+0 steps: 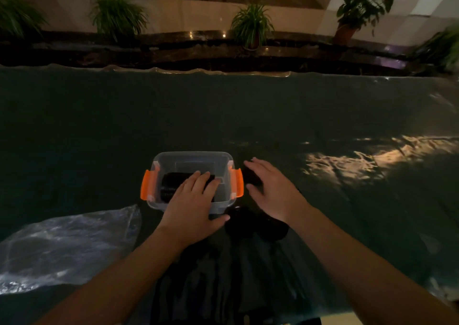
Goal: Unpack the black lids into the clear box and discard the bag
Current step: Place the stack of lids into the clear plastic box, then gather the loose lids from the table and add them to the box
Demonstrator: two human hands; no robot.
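Note:
The clear box (191,154) with orange latches (146,185) stands in front of me on the dark table. Black lids (171,183) lie stacked inside it. My left hand (196,206) reaches into the box, fingers apart, flat on top of those lids. My right hand (273,191) hovers just right of the box with fingers spread over a loose black lid (252,177); I cannot tell if it touches it. More black lids (257,225) lie in a dark heap before the box, between my wrists. The crumpled clear bag (62,246) lies at the lower left.
The table (99,126) has a dark green shiny cover with a bright reflection (360,160) at the right. Beyond its far edge runs a dark ledge with several potted plants (250,26). Dark cloth-like folds (223,275) lie near the front edge.

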